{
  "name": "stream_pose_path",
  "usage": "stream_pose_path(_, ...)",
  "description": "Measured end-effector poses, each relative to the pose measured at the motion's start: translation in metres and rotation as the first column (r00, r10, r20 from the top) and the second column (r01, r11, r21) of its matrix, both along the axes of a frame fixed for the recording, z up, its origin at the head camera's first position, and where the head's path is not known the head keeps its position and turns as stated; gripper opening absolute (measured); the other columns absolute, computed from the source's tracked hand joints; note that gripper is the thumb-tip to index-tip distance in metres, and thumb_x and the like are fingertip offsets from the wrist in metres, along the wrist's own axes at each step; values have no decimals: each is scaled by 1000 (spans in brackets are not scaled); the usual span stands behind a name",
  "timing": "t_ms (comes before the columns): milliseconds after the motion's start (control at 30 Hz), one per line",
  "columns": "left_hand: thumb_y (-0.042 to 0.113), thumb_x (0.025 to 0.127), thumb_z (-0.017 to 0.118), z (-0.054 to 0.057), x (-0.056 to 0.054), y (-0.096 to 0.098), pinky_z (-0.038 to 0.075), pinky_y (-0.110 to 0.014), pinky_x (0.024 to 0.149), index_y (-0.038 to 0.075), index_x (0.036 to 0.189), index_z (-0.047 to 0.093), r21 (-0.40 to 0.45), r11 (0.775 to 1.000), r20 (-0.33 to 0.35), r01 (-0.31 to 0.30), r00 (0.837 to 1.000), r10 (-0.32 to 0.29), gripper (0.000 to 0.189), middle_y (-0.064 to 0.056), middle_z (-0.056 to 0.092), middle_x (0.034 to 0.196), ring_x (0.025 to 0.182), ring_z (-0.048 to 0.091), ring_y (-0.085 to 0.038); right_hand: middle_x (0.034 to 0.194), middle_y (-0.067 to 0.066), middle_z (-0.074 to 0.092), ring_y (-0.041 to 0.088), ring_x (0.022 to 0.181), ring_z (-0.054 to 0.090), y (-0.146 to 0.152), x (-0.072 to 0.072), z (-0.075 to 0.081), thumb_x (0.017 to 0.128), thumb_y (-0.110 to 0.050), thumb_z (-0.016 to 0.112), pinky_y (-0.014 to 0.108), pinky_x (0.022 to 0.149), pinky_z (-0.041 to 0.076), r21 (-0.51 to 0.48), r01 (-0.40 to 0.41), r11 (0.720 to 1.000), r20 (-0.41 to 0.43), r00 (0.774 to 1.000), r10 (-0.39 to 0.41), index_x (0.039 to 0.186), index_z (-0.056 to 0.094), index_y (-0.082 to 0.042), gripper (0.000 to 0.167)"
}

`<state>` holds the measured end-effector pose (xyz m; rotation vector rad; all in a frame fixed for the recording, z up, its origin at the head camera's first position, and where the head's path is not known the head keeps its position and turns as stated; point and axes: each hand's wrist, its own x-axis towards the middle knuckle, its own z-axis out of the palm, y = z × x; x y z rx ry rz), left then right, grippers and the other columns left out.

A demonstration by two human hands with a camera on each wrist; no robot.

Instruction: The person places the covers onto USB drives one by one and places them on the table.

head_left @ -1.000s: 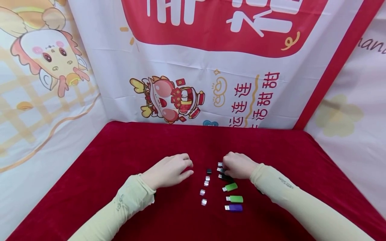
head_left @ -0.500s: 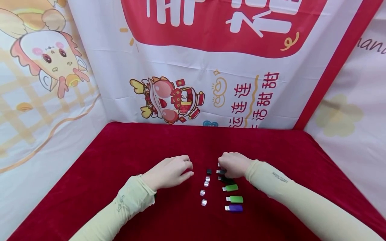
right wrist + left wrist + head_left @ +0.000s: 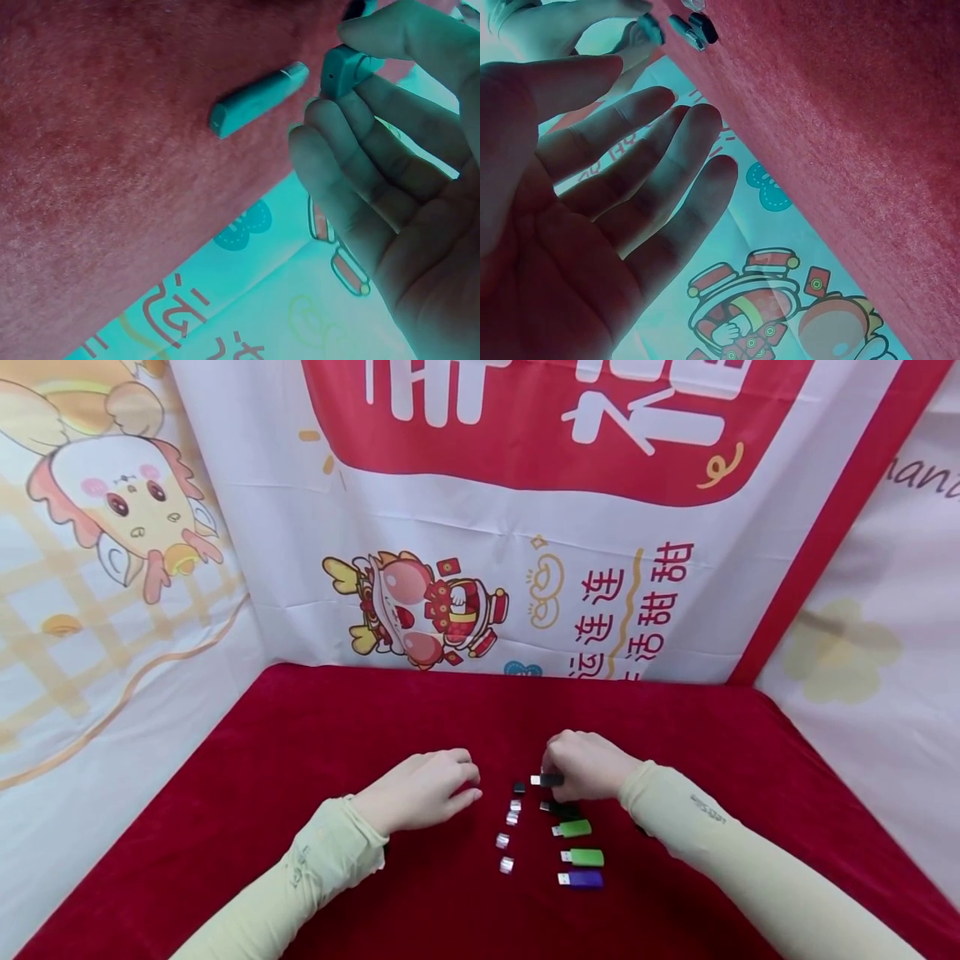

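Note:
In the head view a black USB flash drive [image 3: 552, 780], metal plug pointing left, is pinched between the thumb and fingers of my right hand [image 3: 588, 766]. The right wrist view shows the drive's end [image 3: 341, 73] at the fingertips; another flash drive [image 3: 259, 100] lies on the cloth beside it. My left hand [image 3: 423, 789] hovers at the left with relaxed, slightly bent fingers and nothing in them. A small black cap [image 3: 519, 788] lies between the hands. Just below my right hand is a black flash drive [image 3: 564, 811], partly dark against the cloth.
A green flash drive [image 3: 575, 828], another green drive [image 3: 587, 857] and a purple drive [image 3: 585, 879] lie in a column toward me. Several clear caps [image 3: 502, 841] form a line to their left. Red cloth [image 3: 322, 718] covers the table; printed curtains [image 3: 450, 510] stand behind it.
My right hand has picked up a black flash drive from the far end of the column and raised it slightly. The left hand has stayed in place.

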<state>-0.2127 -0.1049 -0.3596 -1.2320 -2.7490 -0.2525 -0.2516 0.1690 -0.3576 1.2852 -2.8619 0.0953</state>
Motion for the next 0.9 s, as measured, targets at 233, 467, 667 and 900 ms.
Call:
stream_pose_path(233, 26, 92, 70, -2, 0, 0, 52, -28, 68, 15, 98, 73, 1, 1000, 9, 6, 1000, -6, 13, 0, 61, 90, 75, 57, -10, 82, -7, 66, 8, 70, 58, 3, 5, 10, 76, -16, 84, 23, 66, 53, -134, 11, 991, 33, 999, -6, 88, 76, -13, 15)
stream_pose_path(467, 27, 92, 70, -4, -1, 5, 52, -28, 69, 15, 98, 72, -10, 1000, 27, 17, 999, -17, 13, 0, 63, 90, 76, 56, -9, 84, -2, 67, 17, 70, 61, 10, 10, 17, 77, -9, 82, 22, 63, 52, -268, -19, 963, 52, 998, 34, 92, 76, -7, 17)
stream_pose_path(667, 28, 93, 70, -2, -7, 16, 52, -26, 68, 14, 103, 71, -45, 999, 28, 10, 1000, -8, 18, 2, 60, 90, 76, 57, -9, 88, 0, 66, 18, 70, 61, 13, 16, 18, 79, -10, 82, 21, 61, 51, -320, -18, 947, 42, 999, 33, 97, 76, -6, 19)
stream_pose_path(900, 29, 93, 69, -2, -12, 28, 53, -27, 70, 10, 113, 68, -79, 997, 13, -12, 1000, 13, 28, -1, 61, 96, 82, 60, -11, 88, -3, 64, 11, 70, 60, 17, 23, 18, 79, -10, 82, 25, 64, 54, -434, 44, 900, 26, 999, -37, 97, 75, -8, 20)
